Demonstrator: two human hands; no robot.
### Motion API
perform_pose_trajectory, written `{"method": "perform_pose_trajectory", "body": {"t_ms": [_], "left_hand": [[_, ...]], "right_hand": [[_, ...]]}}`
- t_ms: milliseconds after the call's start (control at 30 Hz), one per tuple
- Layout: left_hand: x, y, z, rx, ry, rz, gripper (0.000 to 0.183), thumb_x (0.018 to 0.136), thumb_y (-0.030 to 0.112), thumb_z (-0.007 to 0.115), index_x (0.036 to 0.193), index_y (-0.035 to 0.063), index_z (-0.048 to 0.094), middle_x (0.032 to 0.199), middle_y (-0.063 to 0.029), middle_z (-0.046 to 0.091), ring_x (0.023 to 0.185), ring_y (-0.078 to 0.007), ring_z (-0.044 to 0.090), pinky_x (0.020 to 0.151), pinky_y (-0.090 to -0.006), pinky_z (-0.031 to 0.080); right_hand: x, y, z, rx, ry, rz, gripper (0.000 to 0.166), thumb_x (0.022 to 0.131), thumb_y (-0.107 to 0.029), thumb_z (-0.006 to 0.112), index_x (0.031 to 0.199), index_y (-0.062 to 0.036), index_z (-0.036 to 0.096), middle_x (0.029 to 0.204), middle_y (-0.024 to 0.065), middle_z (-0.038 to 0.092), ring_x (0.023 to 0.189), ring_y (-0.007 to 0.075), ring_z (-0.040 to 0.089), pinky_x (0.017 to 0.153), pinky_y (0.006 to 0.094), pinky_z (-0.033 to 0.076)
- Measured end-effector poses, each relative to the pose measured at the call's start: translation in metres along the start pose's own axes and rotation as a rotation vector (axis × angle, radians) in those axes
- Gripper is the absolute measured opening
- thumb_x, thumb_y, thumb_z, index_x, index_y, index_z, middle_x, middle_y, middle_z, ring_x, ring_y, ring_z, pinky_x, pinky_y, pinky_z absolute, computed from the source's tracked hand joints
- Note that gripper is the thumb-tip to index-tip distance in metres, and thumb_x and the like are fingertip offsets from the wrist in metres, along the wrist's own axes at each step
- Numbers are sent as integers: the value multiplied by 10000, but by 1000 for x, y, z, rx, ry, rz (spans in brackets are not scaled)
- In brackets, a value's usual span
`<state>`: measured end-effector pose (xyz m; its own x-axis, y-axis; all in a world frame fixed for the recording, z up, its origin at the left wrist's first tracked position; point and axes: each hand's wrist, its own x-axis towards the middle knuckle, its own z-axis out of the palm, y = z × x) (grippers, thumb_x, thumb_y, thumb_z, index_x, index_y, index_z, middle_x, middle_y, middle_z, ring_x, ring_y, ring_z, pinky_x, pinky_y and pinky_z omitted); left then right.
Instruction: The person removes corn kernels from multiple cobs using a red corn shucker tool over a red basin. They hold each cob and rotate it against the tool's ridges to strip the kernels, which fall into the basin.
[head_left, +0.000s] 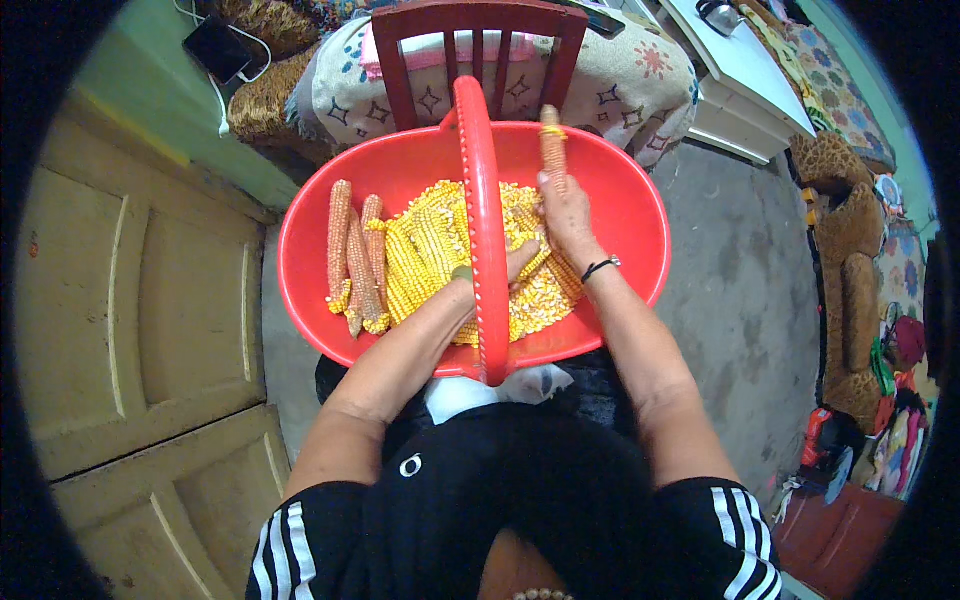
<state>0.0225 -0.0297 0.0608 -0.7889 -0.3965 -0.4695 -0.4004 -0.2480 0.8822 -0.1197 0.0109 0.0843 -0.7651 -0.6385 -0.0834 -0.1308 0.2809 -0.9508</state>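
A red plastic basket (630, 225) with an arched handle (484, 225) rests before me. In it lie yellow ears of corn (420, 247) and loose kernels (544, 304). Mostly bare corn cobs (360, 262) lean along the left wall, a few kernels still at their lower ends. My right hand (568, 214) grips a nearly bare corn cob (553, 146) that points away from me, with a few yellow kernels near its far end. My left hand (519, 262) reaches under the handle, which partly hides it, and holds a yellow ear of corn (535, 260).
A dark red wooden chair (480, 22) stands behind the basket, against a cloth-covered surface (622, 82). To the left is a panelled door (187, 300). A white cabinet (742, 75) and a brown patterned sofa (847, 277) are at the right. Something white (465, 394) lies below the basket.
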Motion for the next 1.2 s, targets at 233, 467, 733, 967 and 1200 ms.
{"method": "perform_pose_trajectory", "body": {"t_ms": [233, 467, 733, 967, 1200], "left_hand": [[18, -14, -9, -859, -341, -472, 424, 932, 428, 329, 928, 79, 570, 732, -73, 590, 521, -130, 516, 355, -213, 366], [4, 1, 5, -484, -75, -291, 413, 942, 388, 309, 937, 60, 561, 778, -122, 602, 555, -153, 560, 369, -261, 413], [7, -1, 14, -107, 78, -83, 401, 941, 385, 322, 945, 61, 559, 773, -122, 597, 565, -156, 561, 383, -267, 417], [16, -6, -12, -563, -167, -277, 390, 940, 381, 334, 952, 62, 557, 769, -122, 593, 574, -158, 562, 395, -273, 420], [8, -6, 8, -128, 29, -109, 379, 938, 378, 345, 959, 64, 556, 765, -122, 588, 583, -161, 563, 407, -278, 423]], "right_hand": [[-21, -12, -16, -220, -125, -127, 359, 866, -351, 555, 922, 2, 520, 768, 191, 583, 644, 306, 610, 588, 403, 482], [-52, -25, 0, -586, -239, -533, 326, 829, -297, 584, 917, 3, 492, 826, 249, 579, 823, 388, 564, 804, 471, 424], [-22, -12, 15, -701, 23, -551, 330, 862, -312, 552, 880, 12, 492, 643, 212, 580, 656, 386, 591, 830, 476, 412], [-21, -11, -5, -102, -414, -163, 387, 881, -384, 496, 888, 2, 536, 731, 183, 602, 703, 331, 595, 709, 415, 466], [-33, -18, 4, -836, -327, -582, 375, 850, -366, 529, 872, 8, 511, 744, 247, 598, 735, 388, 596, 670, 463, 444]]}}
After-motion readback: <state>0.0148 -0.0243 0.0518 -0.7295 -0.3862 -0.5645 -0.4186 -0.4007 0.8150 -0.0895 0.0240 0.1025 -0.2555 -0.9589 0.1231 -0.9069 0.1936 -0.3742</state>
